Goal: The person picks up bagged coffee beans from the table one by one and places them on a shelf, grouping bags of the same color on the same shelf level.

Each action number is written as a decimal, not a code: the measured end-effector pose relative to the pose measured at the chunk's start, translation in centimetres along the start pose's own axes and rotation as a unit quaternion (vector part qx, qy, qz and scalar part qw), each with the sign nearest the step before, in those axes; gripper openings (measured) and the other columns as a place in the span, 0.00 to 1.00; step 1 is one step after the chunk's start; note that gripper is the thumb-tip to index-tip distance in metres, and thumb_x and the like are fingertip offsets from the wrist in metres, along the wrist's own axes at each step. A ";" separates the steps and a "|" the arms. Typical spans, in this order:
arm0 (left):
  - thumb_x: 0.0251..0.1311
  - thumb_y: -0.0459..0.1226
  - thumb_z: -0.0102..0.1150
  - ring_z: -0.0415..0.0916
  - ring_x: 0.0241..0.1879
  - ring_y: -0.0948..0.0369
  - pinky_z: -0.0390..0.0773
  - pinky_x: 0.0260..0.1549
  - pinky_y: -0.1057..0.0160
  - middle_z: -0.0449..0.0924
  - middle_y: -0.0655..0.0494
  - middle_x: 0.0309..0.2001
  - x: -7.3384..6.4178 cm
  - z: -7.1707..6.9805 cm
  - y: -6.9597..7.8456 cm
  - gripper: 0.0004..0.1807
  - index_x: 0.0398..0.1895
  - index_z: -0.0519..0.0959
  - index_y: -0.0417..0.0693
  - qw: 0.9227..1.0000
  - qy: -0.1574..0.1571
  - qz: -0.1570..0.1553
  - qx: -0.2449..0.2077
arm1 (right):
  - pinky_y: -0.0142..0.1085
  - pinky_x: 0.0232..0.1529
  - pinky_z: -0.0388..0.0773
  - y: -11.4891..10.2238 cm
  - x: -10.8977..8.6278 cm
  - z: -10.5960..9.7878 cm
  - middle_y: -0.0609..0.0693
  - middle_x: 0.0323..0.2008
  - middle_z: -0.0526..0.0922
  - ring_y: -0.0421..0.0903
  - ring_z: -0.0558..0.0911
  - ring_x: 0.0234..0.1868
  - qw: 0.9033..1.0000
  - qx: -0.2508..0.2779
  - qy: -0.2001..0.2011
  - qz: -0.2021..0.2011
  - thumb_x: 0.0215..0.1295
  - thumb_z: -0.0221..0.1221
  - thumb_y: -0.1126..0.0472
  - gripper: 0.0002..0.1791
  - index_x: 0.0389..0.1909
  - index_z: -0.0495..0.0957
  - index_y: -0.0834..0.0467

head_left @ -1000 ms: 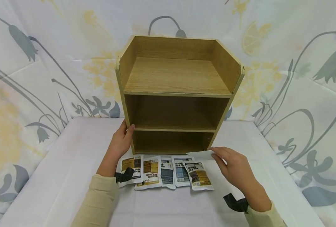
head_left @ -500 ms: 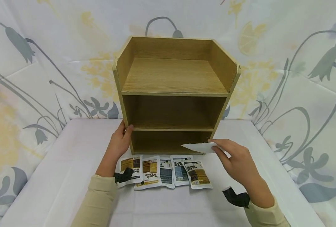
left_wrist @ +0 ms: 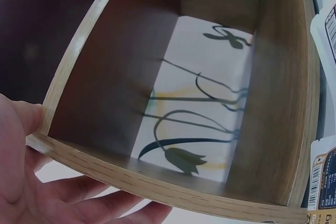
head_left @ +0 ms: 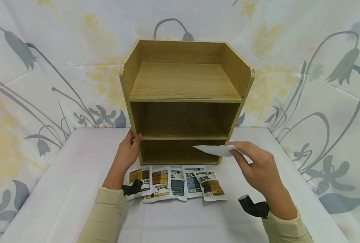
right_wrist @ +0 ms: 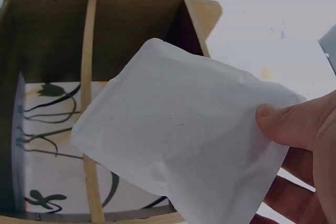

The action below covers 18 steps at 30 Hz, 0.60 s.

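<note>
A wooden shelf unit (head_left: 184,81) with an upper tray and two lower compartments stands on the white-covered table. My left hand (head_left: 127,153) grips its left side panel; in the left wrist view the thumb lies at the front edge, the other fingers outside the panel (left_wrist: 131,182). My right hand (head_left: 256,165) pinches a flat white pouch (head_left: 214,150) by its right end, in front of the bottom compartment. The right wrist view shows this pouch's plain side (right_wrist: 184,129), thumb on top. In front of the unit lie several printed food pouches (head_left: 158,185), side by side, some overlapping.
The white tablecloth (head_left: 174,222) spreads in front of and beside the shelf unit. Floral fabric (head_left: 76,40) hangs behind and at both sides. Black wrist-camera mounts (head_left: 254,206) sit on both wrists. Both open compartments (head_left: 186,119) face me.
My right hand has raised the white pouch from just above the row to the height of the bottom compartment. My left hand stays on the side panel; the head view has shifted slightly.
</note>
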<state>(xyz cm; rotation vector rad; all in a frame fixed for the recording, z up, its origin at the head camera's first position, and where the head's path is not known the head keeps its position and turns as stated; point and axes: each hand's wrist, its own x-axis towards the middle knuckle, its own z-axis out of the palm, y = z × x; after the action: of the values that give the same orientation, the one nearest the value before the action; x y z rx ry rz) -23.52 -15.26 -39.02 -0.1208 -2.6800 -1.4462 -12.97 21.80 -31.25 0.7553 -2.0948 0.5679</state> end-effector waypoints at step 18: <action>0.73 0.59 0.32 0.63 0.68 0.41 0.66 0.63 0.40 0.59 0.39 0.72 -0.1 0.0 0.0 0.38 0.79 0.42 0.54 1.000 0.003 0.003 -0.001 | 0.17 0.47 0.71 -0.6 2.2 -1.0 0.54 0.36 0.88 0.36 0.84 0.40 0.994 0.044 0.103 -0.015 0.69 0.58 0.55 0.14 0.42 0.86 0.60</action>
<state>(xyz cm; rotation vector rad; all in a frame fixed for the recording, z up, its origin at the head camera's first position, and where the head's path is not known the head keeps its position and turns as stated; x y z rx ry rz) -23.47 -15.28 -39.05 -0.1227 -2.6716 -1.4448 -13.06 21.31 -28.86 0.7446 -1.8756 0.6956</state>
